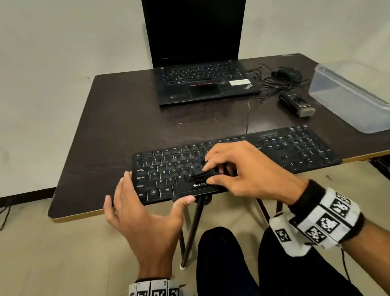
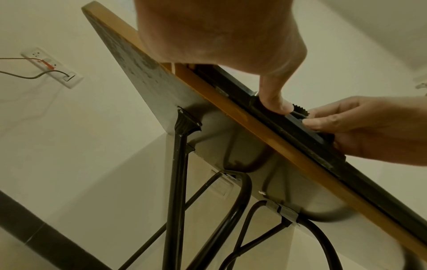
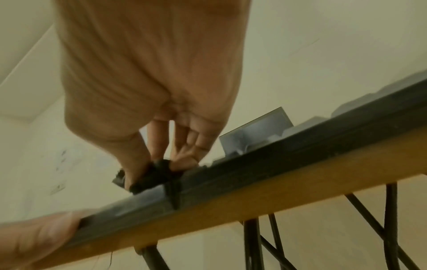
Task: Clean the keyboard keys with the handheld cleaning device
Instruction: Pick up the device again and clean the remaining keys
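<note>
A black keyboard (image 1: 277,151) lies along the front edge of the dark table (image 1: 102,140). My right hand (image 1: 211,174) pinches a small black cleaning device (image 1: 203,175) between thumb and fingers and holds it on the keys just above the space bar. In the right wrist view the device (image 3: 152,175) touches the keyboard (image 3: 277,164) under my fingertips. My left hand (image 1: 146,204) braces the keyboard's front left corner with straight fingers along the left end. Its thumb (image 2: 275,102) presses on the keyboard's front edge (image 2: 289,131).
An open black laptop (image 1: 199,46) stands at the back of the table. To its right lie a black mouse (image 1: 286,73) with tangled cable and a small black box-like gadget (image 1: 297,104). A clear plastic container (image 1: 362,96) sits at the right edge. Black table legs (image 1: 193,231) stand below.
</note>
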Action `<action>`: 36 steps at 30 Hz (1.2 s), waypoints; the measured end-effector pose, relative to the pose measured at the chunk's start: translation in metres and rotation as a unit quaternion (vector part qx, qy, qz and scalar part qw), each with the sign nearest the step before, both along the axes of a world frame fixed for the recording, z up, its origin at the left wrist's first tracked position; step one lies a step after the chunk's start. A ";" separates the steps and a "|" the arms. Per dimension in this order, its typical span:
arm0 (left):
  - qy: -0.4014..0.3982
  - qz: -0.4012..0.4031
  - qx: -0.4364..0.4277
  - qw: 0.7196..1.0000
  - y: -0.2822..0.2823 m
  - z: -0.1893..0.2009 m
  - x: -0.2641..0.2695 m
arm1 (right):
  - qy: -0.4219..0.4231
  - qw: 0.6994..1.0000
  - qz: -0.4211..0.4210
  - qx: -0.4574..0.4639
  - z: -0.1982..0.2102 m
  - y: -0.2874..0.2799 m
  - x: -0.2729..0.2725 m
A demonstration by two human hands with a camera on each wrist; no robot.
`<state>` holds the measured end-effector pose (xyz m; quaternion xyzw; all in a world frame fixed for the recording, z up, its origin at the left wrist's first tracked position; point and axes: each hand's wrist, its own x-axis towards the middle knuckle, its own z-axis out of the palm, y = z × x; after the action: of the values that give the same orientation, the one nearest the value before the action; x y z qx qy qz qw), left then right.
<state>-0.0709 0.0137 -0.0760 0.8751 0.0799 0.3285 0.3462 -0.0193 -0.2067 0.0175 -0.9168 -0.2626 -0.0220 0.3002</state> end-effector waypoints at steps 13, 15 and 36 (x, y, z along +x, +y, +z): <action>0.014 -0.001 0.009 1.000 0.003 0.000 -0.001 | -0.041 0.996 -0.048 -0.069 0.002 0.054 0.013; 0.014 0.000 0.000 1.000 0.001 0.002 -0.001 | -0.030 0.992 -0.102 -0.066 0.001 0.020 0.010; 0.014 0.003 -0.023 1.000 -0.001 0.004 -0.003 | -0.026 0.990 -0.140 0.016 -0.008 0.021 0.018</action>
<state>-0.0734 0.0125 -0.0722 0.8712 0.0946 0.3156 0.3639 -0.0013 -0.1858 0.0095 -0.9386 -0.1394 -0.0923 0.3020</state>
